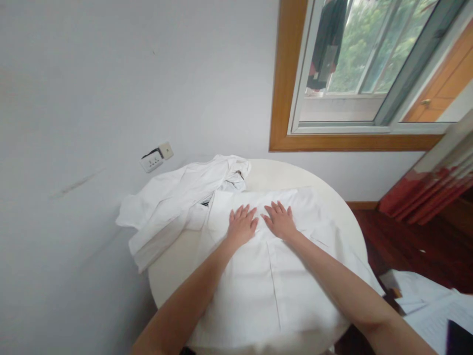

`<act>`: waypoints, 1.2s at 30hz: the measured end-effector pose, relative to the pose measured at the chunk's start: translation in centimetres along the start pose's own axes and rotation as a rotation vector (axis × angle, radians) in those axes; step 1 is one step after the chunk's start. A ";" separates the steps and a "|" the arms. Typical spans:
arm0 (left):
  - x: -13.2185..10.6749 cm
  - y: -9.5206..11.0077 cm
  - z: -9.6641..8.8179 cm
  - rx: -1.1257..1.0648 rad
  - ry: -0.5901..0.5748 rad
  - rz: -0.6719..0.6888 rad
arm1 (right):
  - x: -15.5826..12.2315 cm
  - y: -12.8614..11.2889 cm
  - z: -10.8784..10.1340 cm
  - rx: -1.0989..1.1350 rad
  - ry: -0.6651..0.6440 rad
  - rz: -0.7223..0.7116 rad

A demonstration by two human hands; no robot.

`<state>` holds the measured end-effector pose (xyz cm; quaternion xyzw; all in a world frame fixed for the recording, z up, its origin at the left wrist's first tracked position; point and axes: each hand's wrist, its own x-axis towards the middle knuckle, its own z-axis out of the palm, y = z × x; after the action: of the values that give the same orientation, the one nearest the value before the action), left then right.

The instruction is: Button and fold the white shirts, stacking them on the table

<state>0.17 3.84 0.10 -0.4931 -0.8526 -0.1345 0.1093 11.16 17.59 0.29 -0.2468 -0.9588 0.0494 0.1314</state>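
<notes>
With my hands as the centre of the dial, my left hand (242, 227) and right hand (280, 220) lie palms down on a white garment (254, 291), just beside each other with a small gap between. The fingers of both are open and fanned, most of them aimed roughly at 12 o'clock; I'm pinching nothing. The garment is spread over the round cream table (284, 175), mostly toward 6 o'clock, where 1 long dark line runs down its middle. At 4 o'clock a corner of it reaches past the table's edge. There are soft wrinkles around my palms.

At 10 o'clock a crumpled heap of white cloth (185, 190) lies partly on the table, against the wall (92, 98), close to the spread garment. Just beyond it, in the same direction, 1 socket (151, 161) sits beside a small wall plate (166, 150).

At 1 o'clock there's a wood-framed window (283, 93), with dark clothing (327, 44) hanging behind the glass and greenery further out. A red and pale curtain (424, 190) hangs at 3 o'clock, above the dark reddish floor (388, 236). Papers (436, 305) lie at 4 o'clock, near a black object (460, 337) I can't make out.
</notes>
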 end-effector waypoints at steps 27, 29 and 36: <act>0.7 -7.8 0.4 0.110 -0.032 -0.031 | 1.3 9.1 -0.4 -0.079 -0.134 0.285; 0.8 -8.1 0.5 0.125 -0.027 -0.030 | 1.5 10.2 -0.3 -0.103 -0.130 0.362; 0.7 -7.7 0.7 0.148 -0.032 -0.027 | 1.3 10.3 0.1 -0.161 -0.024 0.377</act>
<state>-6.96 0.96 -1.25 -0.4742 -0.8683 -0.0646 0.1302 14.74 27.20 -1.11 -0.4309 -0.8981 -0.0010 0.0881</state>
